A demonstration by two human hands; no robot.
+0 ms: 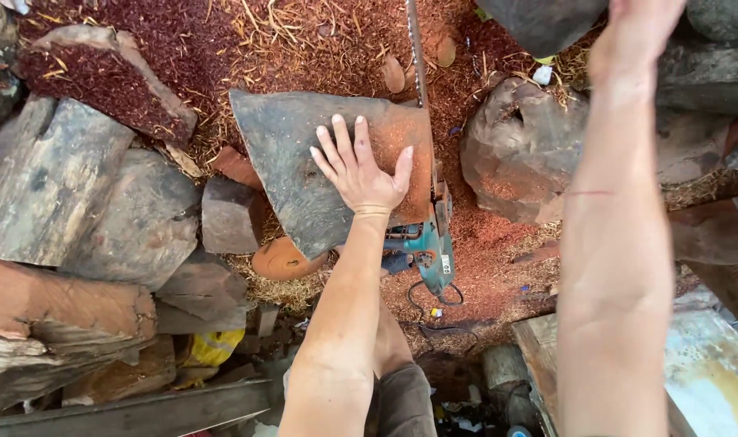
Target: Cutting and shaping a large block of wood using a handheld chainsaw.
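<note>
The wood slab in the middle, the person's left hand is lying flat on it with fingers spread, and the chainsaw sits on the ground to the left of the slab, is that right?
Not quite. The left hand does lie flat with fingers spread on the wood slab, but the chainsaw sits along the slab's right side, not its left. The head view shows its teal body and long bar there.

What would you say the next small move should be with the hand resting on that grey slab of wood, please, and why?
Probably keep the left hand flat and shift it a little away from the chainsaw. It lies open on the wood slab, thumb close to the bar running along the slab's edge. The right hand is raised near the top edge, not on the saw.
</note>
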